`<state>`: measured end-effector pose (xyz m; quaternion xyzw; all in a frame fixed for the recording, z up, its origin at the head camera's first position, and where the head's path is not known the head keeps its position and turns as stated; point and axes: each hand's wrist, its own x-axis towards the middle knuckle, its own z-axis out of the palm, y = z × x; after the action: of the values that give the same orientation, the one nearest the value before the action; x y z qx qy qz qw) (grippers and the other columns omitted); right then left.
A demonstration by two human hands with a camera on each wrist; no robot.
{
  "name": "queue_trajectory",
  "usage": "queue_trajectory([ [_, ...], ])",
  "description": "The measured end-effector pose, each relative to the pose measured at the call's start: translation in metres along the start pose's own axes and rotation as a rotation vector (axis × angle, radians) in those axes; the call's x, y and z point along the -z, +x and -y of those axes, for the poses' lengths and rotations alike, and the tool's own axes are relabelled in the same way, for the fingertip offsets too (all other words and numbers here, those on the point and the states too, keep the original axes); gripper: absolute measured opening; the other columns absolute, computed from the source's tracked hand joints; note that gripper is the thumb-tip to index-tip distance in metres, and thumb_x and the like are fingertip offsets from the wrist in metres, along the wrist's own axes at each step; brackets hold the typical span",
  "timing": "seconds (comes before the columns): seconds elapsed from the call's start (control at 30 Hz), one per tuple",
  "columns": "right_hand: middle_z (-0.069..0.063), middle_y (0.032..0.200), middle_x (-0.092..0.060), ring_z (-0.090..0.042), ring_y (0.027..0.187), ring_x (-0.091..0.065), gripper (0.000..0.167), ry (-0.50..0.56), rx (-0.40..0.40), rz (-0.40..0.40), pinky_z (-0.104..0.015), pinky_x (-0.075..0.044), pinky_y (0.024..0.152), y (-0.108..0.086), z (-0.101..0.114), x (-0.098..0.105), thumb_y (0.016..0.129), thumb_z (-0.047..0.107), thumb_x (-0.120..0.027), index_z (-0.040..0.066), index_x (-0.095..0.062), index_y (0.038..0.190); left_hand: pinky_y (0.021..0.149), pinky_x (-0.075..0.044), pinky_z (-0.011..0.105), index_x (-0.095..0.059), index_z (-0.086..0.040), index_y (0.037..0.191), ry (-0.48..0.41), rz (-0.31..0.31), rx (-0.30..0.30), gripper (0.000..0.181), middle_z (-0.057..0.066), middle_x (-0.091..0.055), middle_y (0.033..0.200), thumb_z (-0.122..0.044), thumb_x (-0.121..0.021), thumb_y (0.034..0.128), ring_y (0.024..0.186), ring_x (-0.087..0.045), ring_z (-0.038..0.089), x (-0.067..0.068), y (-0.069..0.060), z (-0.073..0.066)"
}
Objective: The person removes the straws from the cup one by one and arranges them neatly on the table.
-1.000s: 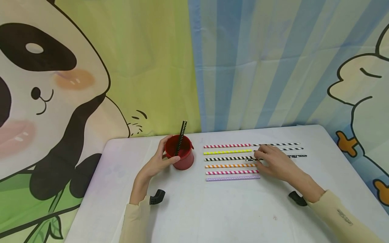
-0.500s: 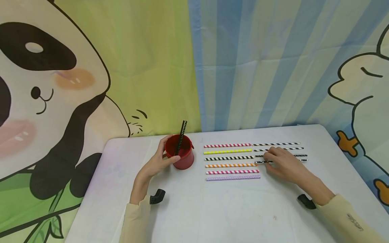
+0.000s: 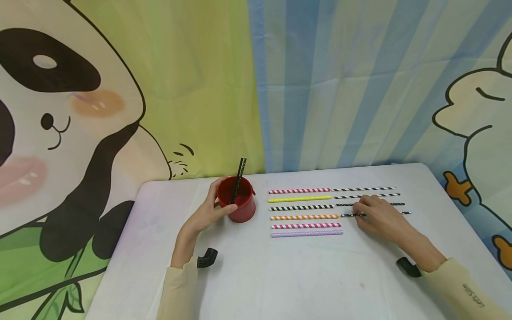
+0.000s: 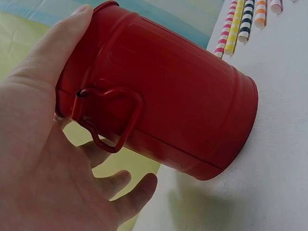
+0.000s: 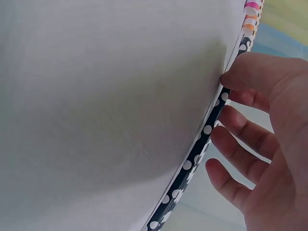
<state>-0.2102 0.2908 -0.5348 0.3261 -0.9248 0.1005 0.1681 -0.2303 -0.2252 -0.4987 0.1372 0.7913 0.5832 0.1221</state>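
Note:
My left hand grips the rim of a small red metal bucket, thumb and fingers on opposite sides. Two black paper straws, one dotted, lean inside it. In the left wrist view, the bucket's side handle hangs near the palm. My right hand pinches a black paper straw with white dots between thumb and index finger, low at the table. This straw's left end sits against or very near the right end of the orange-striped straw. Its middle is hidden under my hand in the head view.
To the left of my right hand lie red, yellow, black-striped, pink and purple straws in parallel rows. Several black-and-white straws continue the upper rows rightward. A printed curtain hangs behind the white table.
My right hand has moved right and slightly down, bringing the dotted black straw from over the row ends into line with the orange-striped one. The left hand and bucket stay put.

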Motion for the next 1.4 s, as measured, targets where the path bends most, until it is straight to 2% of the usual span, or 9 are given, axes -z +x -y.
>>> queue_trajectory([
  [0.43, 0.002, 0.086, -0.059, -0.018, 0.077, -0.054, 0.02, -0.003, -0.012, 0.018, -0.039, -0.048, 0.066, 0.0037, 0.0032, 0.0012, 0.075, 0.008, -0.079, 0.016, -0.067, 0.088, 0.12, -0.023, 0.065, -0.017, -0.034, 0.156, -0.008, 0.003, 0.003, 0.085, -0.001, -0.031, 0.157, -0.025, -0.073, 0.0925, 0.149, -0.023, 0.025, 0.0002, -0.0006, -0.0007],
  [0.77, 0.003, 0.087, -0.058, -0.015, 0.077, -0.051, 0.021, 0.005, -0.023, 0.012, -0.036, -0.045, 0.064, 0.0016, 0.0022, -0.0005, 0.076, 0.007, -0.077, 0.017, -0.065, 0.089, 0.12, -0.023, 0.065, -0.017, -0.032, 0.156, -0.007, 0.004, 0.005, 0.086, -0.001, -0.031, 0.156, -0.026, -0.073, 0.092, 0.149, -0.023, 0.025, -0.0006, 0.0013, 0.0009],
  [1.07, 0.002, 0.091, -0.062, -0.022, 0.084, -0.061, 0.022, 0.025, -0.077, 0.028, -0.042, -0.051, 0.07, 0.0017, 0.006, 0.0, 0.076, 0.008, -0.078, 0.016, -0.066, 0.093, 0.12, -0.025, 0.062, -0.018, -0.037, 0.154, -0.021, 0.001, 0.021, 0.085, -0.001, -0.032, 0.156, -0.025, -0.074, 0.0919, 0.15, -0.023, 0.026, -0.0003, 0.0004, 0.0012],
  [1.27, 0.001, 0.092, -0.063, -0.021, 0.084, -0.061, 0.024, 0.036, -0.088, 0.016, -0.042, -0.051, 0.07, -0.0002, 0.0066, 0.0005, 0.076, 0.007, -0.078, 0.015, -0.066, 0.096, 0.121, -0.021, 0.065, -0.015, -0.029, 0.157, -0.009, -0.004, 0.015, 0.088, -0.001, -0.032, 0.156, -0.025, -0.074, 0.0921, 0.151, -0.021, 0.026, -0.0006, 0.0007, 0.0021],
  [1.4, 0.001, 0.09, -0.063, -0.019, 0.083, -0.06, 0.025, 0.048, -0.092, 0.012, -0.041, -0.05, 0.07, 0.0013, 0.0071, 0.0039, 0.076, 0.008, -0.077, 0.014, -0.066, 0.097, 0.121, -0.019, 0.066, -0.015, -0.028, 0.158, -0.001, -0.007, 0.01, 0.088, -0.001, -0.032, 0.156, -0.025, -0.073, 0.0923, 0.151, -0.021, 0.026, -0.0003, 0.0008, 0.0027],
])
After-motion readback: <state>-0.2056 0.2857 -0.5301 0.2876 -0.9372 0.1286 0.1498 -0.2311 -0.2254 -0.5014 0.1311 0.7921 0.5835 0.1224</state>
